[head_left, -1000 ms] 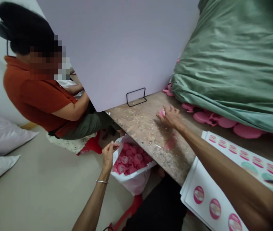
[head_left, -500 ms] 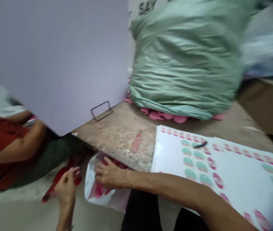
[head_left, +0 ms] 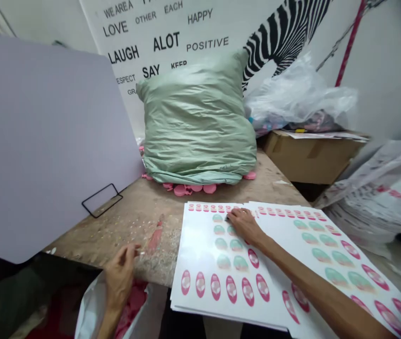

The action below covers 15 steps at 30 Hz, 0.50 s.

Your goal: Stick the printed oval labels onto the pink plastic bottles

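My right hand is over the upper part of a printed sticker sheet, fingers bent down around a thin black tool; only its dark tip shows. Pink ovals and green-and-peach rounds are printed on the sheet. At the table's front edge, my left hand has thumb and fingers drawn together; what they hold, if anything, is too small to make out. Below that hand hangs a white bag with pink pieces inside.
A second printed sheet lies at the right. A green stuffed bag rests on pink pieces at the back. A pale panel with a black wire stand blocks the left. A cardboard box stands beyond the right edge.
My right hand has left the white bag and moved right, onto the black tool on the sheet. My left hand has risen to the table edge. The view has swung right.
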### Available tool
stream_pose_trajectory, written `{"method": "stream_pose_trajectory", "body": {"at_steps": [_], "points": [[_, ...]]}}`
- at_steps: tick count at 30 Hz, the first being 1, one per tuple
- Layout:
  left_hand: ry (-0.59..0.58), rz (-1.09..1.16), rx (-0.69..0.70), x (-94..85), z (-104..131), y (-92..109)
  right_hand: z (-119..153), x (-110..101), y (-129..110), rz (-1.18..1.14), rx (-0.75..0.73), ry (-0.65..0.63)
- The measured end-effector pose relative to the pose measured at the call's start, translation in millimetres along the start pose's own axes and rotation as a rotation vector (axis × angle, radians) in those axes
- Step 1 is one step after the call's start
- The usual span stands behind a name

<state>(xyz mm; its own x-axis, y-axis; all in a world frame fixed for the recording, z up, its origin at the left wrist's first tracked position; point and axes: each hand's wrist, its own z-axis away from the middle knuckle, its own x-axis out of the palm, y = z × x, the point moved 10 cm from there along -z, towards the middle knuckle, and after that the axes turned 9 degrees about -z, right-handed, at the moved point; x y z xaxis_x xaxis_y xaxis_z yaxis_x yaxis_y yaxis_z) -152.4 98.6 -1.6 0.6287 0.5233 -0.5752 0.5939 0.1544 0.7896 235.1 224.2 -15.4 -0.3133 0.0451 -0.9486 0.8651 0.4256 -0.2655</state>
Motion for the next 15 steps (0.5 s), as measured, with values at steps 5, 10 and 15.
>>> {"method": "stream_pose_trajectory", "body": {"at_steps": [5,10,15], "points": [[-0.219,-0.084,0.193,99.9,-38,70,-25,13,15,0.056,-0.003,0.026],[-0.132,-0.170,0.269,172.0,-114,102,-89,-1,55,0.110,0.061,0.122],[-0.113,-0.221,0.330,224.7,-193,147,-163,-33,95,0.151,0.075,0.228]]}}
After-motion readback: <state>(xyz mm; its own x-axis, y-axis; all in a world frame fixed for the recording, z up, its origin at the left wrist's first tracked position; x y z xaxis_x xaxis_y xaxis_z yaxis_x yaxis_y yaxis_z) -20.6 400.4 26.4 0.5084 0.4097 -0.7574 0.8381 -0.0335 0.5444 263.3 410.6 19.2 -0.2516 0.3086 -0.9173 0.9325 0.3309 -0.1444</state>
